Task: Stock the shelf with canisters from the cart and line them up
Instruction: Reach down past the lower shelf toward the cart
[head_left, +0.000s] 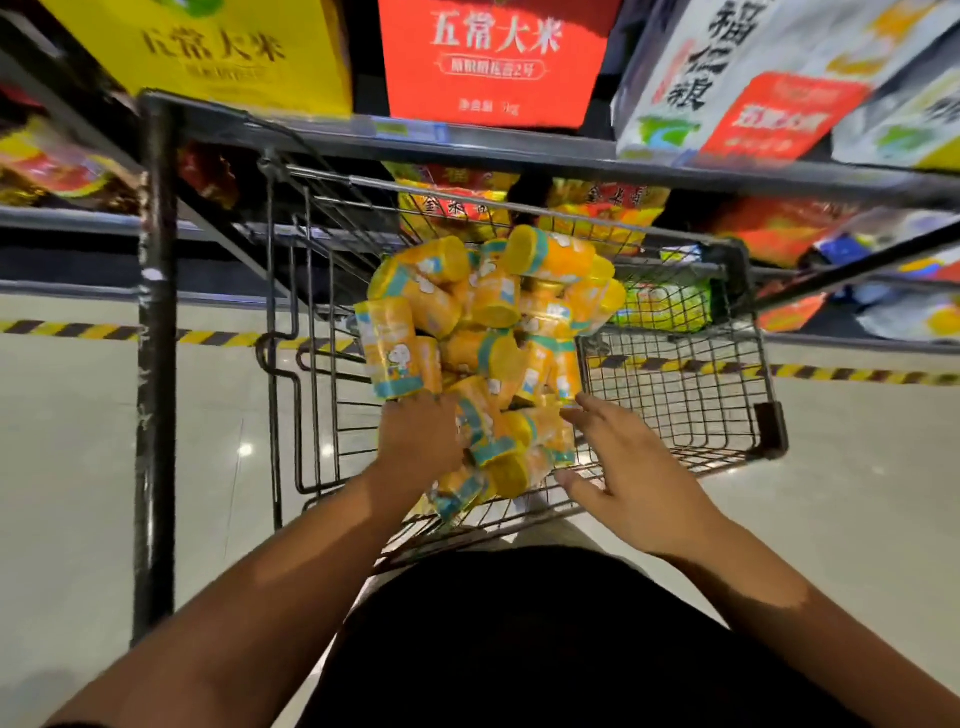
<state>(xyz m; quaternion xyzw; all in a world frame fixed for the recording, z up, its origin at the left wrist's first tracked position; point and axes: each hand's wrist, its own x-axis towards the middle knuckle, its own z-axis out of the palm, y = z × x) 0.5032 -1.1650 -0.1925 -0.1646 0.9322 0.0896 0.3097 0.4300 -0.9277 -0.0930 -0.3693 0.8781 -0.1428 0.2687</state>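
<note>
Reaching into cart (675, 384), left hand (421, 436) touches yellow canisters (493, 332) piled at 12 o'clock, finger grip unclear; right hand (628, 467) at 3 o'clock of pile, fingers apart, holding nothing.

Cart (680, 400) open on top, wire walls closing its sides, canisters (493, 312) heaped left, bare mesh right

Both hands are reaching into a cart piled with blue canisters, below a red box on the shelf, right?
Not blue: the head view shows the canisters yellow-orange with teal bands. Otherwise right: left hand and right hand reach into the cart, red box on the shelf above.
</note>
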